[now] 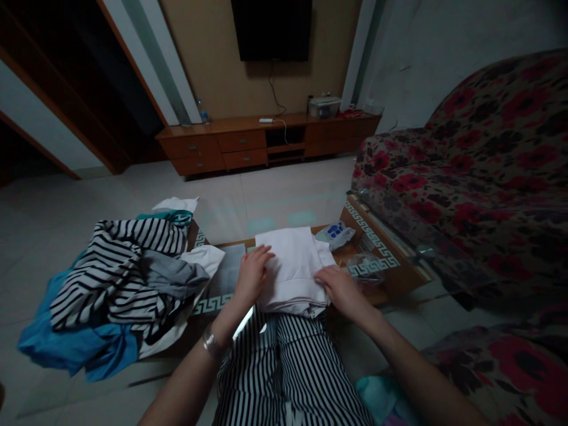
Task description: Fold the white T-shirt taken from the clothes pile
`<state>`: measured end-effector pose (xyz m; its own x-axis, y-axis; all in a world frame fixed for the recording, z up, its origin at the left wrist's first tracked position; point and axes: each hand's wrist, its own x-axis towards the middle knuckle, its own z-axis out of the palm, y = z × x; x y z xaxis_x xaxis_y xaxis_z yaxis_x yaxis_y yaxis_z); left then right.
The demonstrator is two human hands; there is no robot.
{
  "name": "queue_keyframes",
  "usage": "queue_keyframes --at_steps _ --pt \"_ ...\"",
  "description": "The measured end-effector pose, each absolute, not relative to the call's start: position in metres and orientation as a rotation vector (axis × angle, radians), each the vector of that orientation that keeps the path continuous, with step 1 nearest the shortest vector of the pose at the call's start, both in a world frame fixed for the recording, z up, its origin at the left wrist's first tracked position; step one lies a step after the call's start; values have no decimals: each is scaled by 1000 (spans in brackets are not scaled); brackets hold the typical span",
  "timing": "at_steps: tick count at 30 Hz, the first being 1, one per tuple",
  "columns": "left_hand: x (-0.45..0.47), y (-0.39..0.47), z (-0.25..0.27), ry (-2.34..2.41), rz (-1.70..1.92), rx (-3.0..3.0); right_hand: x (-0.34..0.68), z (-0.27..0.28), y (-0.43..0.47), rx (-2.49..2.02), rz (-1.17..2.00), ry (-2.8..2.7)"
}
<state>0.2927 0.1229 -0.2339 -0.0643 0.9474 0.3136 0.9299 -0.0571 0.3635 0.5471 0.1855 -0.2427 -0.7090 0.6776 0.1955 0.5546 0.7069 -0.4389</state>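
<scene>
- A folded white garment [293, 269] lies flat on the near part of the worktop [390, 269], straight in front of the person, its near edge hanging just over the worktop's rim.
- The left hand [252, 275] rests palm down on the garment's left edge, fingers spread and lying flat, gripping nothing; a bracelet [211, 342] sits on that wrist.
- The right hand [341, 290] presses on the garment's lower right corner, fingers stretched out flat toward the cloth, likewise unclenched and holding nothing.
- Below the garment, the person's lap shows black-and-white striped trousers [288, 373].
- Just beyond the garment's right corner lies a small white packet with blue print [338, 232], and near it a clear glass dish [366, 266], both on the worktop.
- The worktop is wooden with a glass top and a pale key-pattern border along its edges.
- On its left end sits a loose pile of laundry [128, 278]: a black-and-white striped piece on top, grey and white cloth beside it, blue fabric spilling down toward the floor.
- To the right stands a sofa [479, 189] covered in dark cloth with red flowers, close to the worktop's right edge.
- Across the tiled floor, well apart, a low wooden cabinet [266, 142] runs along the wall beneath a dark television [271, 28].
</scene>
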Motion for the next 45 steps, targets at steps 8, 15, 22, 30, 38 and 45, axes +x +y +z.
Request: queue_keyframes --at_steps 8,15,22,30,38,45 --pt "332 206 -268 2573 431 1844 422 -271 262 -1242 200 -2472" --pt "298 187 -304 2647 342 1700 468 -321 283 -1324 154 -2456" --pt "300 213 -274 2670 452 1821 451 -294 298 -1380 105 -2341" --pt "292 218 -299 2564 375 1857 441 -294 299 -1258 260 -2536" --pt "261 241 -262 2383 248 1861 466 -233 200 -1261 341 -2317" --pt "221 233 -236 2303 91 1680 463 -274 91 -705 214 -2662"
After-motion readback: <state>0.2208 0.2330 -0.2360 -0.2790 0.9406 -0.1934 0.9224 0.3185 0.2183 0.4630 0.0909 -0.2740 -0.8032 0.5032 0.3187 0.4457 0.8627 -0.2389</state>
